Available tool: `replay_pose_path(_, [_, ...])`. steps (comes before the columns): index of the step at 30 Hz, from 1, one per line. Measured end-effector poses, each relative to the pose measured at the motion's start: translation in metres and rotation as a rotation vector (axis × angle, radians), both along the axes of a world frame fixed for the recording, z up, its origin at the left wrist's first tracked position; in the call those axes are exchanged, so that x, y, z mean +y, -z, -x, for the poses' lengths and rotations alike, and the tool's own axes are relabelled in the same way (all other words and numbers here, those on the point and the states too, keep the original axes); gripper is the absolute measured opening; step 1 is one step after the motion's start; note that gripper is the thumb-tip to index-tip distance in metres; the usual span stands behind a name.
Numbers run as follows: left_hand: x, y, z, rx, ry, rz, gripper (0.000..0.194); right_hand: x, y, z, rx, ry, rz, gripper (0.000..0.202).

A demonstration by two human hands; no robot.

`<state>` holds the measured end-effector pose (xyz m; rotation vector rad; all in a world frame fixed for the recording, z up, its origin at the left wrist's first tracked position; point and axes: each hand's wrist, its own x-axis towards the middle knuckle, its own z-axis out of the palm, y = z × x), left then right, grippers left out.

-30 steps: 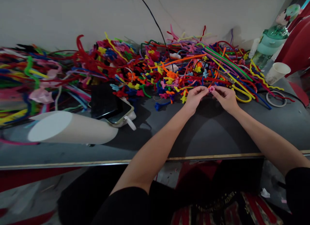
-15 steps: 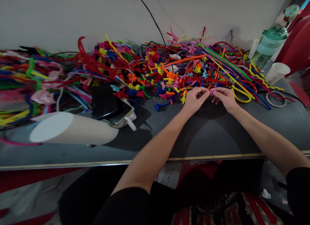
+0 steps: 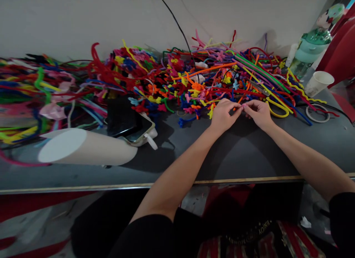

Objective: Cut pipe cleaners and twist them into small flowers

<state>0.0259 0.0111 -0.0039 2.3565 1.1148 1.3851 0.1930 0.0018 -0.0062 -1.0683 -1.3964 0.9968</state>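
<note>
Between the left hand (image 3: 224,116) and right hand (image 3: 261,113), both pinching it, sits a half-hidden pink piece (image 3: 244,106).

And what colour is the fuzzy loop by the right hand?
The fuzzy loop is yellow; the head view shows it best.

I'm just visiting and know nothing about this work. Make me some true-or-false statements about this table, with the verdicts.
1. The left hand and the right hand are close together. True.
2. They grip a large blue bottle. False: only a small pink piece, mostly hidden, shows at their fingertips.
3. The fuzzy stems are all one colour. False: they come in many, including red, yellow, green and blue.
4. A pale ring lies to the right of the hands. True.
5. The phone is beside the right hand. False: it lies off to the left of the left hand.
</note>
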Motion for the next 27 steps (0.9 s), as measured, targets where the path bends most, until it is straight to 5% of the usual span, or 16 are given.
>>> replay_pose_path(9, [0.002, -0.005, 0.002, -0.067, 0.028, 0.187, 0.011, -0.002, 0.002, -0.001, -0.198, -0.021, -0.078, 0.028])
replay_pose_path(18, [0.022, 0.004, 0.011, -0.494, 0.351, 0.924, 0.015, -0.003, -0.004, 0.000, -0.195, -0.061, -0.033, 0.034])
replay_pose_path(24, [0.014, 0.010, -0.004, -0.575, 0.247, 0.765, 0.022, 0.005, 0.003, -0.002, 0.016, -0.046, 0.081, 0.056])
replay_pose_path(27, [0.008, 0.009, -0.008, -0.511, 0.172, 0.629, 0.023, 0.006, 0.003, -0.002, 0.051, 0.018, 0.077, 0.050])
